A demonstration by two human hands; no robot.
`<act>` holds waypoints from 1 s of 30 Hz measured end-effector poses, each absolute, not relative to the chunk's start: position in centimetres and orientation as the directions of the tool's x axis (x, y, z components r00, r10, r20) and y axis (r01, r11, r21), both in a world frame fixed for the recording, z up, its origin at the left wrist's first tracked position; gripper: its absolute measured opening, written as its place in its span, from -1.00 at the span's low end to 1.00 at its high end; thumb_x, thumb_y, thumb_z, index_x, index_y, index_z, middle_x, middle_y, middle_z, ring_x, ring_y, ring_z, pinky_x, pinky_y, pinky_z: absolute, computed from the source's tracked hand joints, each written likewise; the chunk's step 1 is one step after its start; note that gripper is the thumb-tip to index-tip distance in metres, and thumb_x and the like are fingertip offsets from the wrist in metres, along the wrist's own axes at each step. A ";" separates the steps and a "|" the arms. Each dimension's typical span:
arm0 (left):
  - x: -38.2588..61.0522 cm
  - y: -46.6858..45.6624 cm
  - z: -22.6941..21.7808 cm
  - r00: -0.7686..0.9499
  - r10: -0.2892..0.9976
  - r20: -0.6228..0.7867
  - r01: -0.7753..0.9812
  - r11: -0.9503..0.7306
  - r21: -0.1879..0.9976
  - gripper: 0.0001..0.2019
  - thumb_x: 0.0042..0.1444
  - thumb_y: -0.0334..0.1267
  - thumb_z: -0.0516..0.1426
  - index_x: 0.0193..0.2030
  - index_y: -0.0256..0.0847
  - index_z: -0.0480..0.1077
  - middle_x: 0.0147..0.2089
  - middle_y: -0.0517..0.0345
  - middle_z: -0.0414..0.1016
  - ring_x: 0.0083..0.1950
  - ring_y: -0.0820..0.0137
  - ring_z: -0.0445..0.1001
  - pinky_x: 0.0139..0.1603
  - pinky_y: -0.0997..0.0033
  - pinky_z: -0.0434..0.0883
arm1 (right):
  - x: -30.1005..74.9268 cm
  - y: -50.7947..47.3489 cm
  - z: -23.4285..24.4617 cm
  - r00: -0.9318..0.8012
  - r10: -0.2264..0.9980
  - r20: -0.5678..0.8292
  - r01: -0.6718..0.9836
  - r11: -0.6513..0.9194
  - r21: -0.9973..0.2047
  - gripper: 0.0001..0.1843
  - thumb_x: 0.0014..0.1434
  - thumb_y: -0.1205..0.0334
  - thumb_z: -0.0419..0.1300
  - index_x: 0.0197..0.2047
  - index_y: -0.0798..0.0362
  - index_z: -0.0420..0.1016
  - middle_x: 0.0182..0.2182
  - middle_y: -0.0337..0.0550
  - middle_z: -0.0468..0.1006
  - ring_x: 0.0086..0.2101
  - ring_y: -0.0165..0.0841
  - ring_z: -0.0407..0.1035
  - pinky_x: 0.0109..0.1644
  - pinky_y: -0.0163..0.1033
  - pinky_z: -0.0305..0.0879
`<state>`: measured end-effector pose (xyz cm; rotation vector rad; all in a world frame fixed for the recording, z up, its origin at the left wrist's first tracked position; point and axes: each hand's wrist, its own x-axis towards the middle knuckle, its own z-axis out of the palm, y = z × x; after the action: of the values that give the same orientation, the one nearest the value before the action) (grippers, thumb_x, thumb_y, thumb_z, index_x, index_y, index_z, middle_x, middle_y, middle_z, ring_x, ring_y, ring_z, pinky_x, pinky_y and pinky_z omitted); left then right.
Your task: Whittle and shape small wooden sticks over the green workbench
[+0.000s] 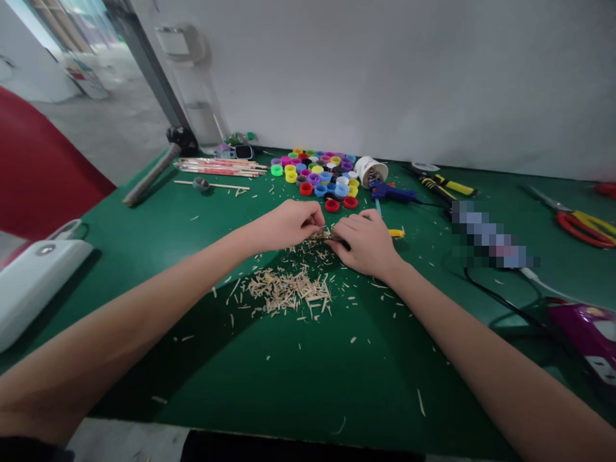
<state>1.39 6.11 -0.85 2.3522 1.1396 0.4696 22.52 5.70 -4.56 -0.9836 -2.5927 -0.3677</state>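
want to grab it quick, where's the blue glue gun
In the head view, the blue glue gun lies on the green table just beyond the right hand, right of the coloured rings and next to the white cup.

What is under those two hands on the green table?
Pale wood slivers lie scattered on the table beneath the left hand and right hand. Both pinch a thin piece between them, mostly covered.

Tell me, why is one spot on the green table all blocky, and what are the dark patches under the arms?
Head view: a pixelated patch hides whatever lies there on the table; the dark patches are soft arm shadows; the wide lens stretches the corners.
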 end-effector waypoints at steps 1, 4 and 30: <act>1.4 6.1 -0.9 0.594 0.799 0.098 0.633 -0.539 0.555 -0.88 0.12 -0.30 0.02 -0.23 -0.21 0.33 -0.25 0.08 0.52 -0.27 0.41 0.47 -0.31 0.42 0.36 | 22.5 5.7 -4.6 -0.697 0.585 0.414 0.678 0.725 0.117 -0.76 0.26 0.13 -0.02 -0.38 0.01 0.34 -0.44 -0.21 0.48 -0.37 -0.34 0.25 -0.15 -0.16 -0.08; 1.4 6.1 -0.9 0.594 0.799 0.098 0.634 -0.539 0.555 -0.88 0.12 -0.31 0.02 -0.23 -0.21 0.33 -0.25 0.08 0.52 -0.27 0.42 0.48 -0.32 0.43 0.36 | 22.5 5.6 -4.6 -0.690 0.581 0.431 0.682 0.722 0.119 -0.77 0.24 0.13 -0.01 -0.39 0.01 0.34 -0.44 -0.21 0.48 -0.37 -0.34 0.24 -0.14 -0.16 -0.08; 1.4 6.0 -0.9 0.585 0.805 0.100 0.645 -0.536 0.544 -0.87 0.12 -0.28 0.02 -0.22 -0.23 0.33 -0.28 0.10 0.52 -0.30 0.43 0.47 -0.36 0.46 0.34 | 22.7 5.7 -4.7 -0.697 0.589 0.408 0.682 0.720 0.126 -0.77 0.25 0.13 -0.01 -0.39 0.01 0.33 -0.42 -0.22 0.48 -0.37 -0.34 0.24 -0.15 -0.16 -0.08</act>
<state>1.40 6.05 -0.90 2.3615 1.1597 0.4734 22.66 5.66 -4.70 -0.9902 -2.5859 -0.3840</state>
